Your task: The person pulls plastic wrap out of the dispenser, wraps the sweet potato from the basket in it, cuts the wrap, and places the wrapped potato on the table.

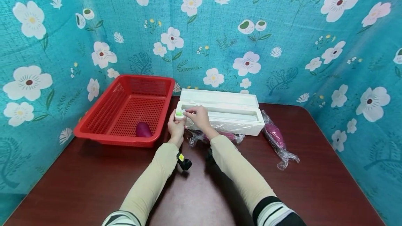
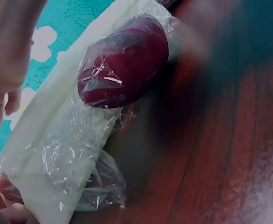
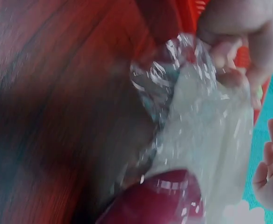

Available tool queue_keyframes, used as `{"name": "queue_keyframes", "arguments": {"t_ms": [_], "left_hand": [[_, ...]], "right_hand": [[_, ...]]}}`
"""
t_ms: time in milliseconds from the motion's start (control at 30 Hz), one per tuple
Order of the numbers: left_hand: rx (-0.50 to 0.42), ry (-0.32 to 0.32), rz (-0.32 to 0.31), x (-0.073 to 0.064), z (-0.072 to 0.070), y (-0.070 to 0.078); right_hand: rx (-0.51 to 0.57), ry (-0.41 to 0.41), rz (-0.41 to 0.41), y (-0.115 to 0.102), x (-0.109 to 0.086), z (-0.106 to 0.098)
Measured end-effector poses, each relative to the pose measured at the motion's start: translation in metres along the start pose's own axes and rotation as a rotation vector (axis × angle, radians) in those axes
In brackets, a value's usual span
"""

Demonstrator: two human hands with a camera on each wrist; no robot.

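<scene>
A long white cling film box [image 1: 260,123] lies in the middle of the table with its lid [image 1: 220,97] raised. My left hand [image 1: 176,128] grips the box's left end, beside a small green slide cutter [image 1: 179,113]. Right by that cutter, my right hand [image 1: 199,116] brings thumb and fingertips together, pinching the cling film at the box's left end; the pinched edge is hard to see. Clear film [image 2: 66,158] hangs over the box front in the left wrist view. Against that front lies a film-wrapped, smooth purple oval [image 2: 127,60], partly covered by my right arm in the head view.
A red plastic basket [image 1: 125,140] stands on the left, holding an unwrapped purple oval [image 1: 143,129]. Another film-wrapped purple oval [image 1: 274,135] with twisted ends lies right of the box. A blue flowered cloth [image 1: 220,44] hangs behind the dark wooden table [image 1: 314,184].
</scene>
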State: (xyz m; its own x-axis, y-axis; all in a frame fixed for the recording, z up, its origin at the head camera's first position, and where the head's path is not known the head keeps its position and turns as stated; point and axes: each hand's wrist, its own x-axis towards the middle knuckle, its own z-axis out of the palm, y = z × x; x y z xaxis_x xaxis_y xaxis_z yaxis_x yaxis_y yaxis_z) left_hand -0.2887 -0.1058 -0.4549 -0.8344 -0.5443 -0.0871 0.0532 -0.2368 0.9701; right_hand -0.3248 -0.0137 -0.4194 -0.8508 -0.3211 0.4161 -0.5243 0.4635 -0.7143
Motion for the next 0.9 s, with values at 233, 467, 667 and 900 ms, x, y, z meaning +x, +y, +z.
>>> {"name": "queue_keyframes", "arguments": {"t_ms": [233,467,667,900], "left_hand": [[-0.084,-0.046,-0.033,0.001,-0.001,0.000],[-0.070,-0.037,-0.034,0.003,-0.003,-0.001],[-0.028,-0.029,-0.048,0.002,-0.003,-0.001],[-0.057,-0.029,-0.102,0.000,-0.006,0.000]], "right_hand": [[-0.159,0.012,0.063,-0.010,0.002,0.018],[-0.203,0.035,0.134,-0.012,0.003,0.026],[-0.218,0.060,0.197,-0.014,0.005,0.030],[-0.249,0.086,0.218,-0.013,0.006,0.036]]}}
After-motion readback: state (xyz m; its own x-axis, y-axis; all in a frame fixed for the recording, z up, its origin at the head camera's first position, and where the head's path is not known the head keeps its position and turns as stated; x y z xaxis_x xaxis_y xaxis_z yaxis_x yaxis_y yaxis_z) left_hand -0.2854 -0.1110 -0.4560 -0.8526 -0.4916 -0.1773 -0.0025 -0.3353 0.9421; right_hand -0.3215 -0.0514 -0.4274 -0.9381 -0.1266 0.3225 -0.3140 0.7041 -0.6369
